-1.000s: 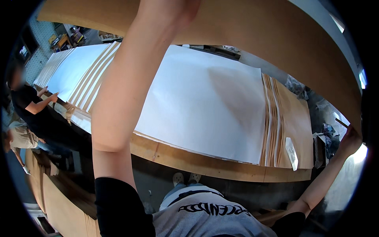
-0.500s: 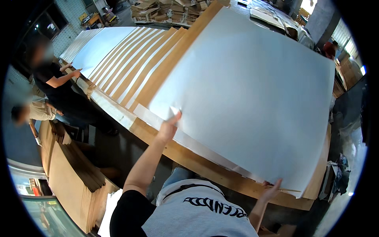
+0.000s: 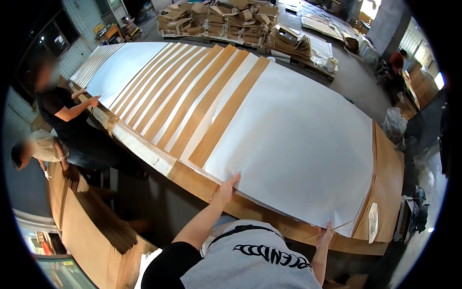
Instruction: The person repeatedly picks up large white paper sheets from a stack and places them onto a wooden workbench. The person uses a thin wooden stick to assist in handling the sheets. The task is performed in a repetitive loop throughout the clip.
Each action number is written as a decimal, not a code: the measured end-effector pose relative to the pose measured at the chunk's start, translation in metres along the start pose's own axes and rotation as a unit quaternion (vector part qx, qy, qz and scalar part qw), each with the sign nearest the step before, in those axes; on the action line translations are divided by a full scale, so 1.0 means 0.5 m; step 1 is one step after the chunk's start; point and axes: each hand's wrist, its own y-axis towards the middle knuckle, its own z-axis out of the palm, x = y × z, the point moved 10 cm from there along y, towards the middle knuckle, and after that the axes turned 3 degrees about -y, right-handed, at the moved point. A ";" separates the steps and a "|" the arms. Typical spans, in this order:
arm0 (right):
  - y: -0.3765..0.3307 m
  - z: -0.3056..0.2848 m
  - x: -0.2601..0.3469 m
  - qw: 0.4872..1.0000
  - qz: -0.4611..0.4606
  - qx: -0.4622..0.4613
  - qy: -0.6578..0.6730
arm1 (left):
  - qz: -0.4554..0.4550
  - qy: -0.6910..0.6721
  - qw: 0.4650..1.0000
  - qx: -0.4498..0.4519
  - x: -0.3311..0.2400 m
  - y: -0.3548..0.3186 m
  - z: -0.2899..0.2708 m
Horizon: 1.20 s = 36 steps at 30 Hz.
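Observation:
A large white sheet (image 3: 303,139) lies nearly flat over the right part of a long table. My left hand (image 3: 225,190) pinches its near edge close to the left corner, thumb on top. At the near right, my right hand (image 3: 326,235) holds the same edge, and a thin wooden stick (image 3: 342,225) crosses that hand. The fingers under the sheet are hidden. Left of the sheet, brown boards (image 3: 231,113) with white sheets between them lie in overlapping, staggered strips. Brown sheets (image 3: 385,183) show past its right edge.
A person in black (image 3: 62,111) stands at the table's far left, hands on another white sheet (image 3: 122,65). Another person (image 3: 45,144) bends over a stack of brown boards (image 3: 91,226) at the left. Piled cardboard (image 3: 216,21) sits behind the table. The table's wooden edge (image 3: 192,180) runs before me.
The white sheet has come down from a raised, tilted position and shifted nearer, uncovering more of the staggered strips. My left hand has moved right and nearer with it.

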 end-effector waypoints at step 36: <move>0.033 0.007 -0.005 0.994 -0.014 0.099 -0.047 | 0.274 0.124 0.907 -0.294 -0.327 -0.046 -0.243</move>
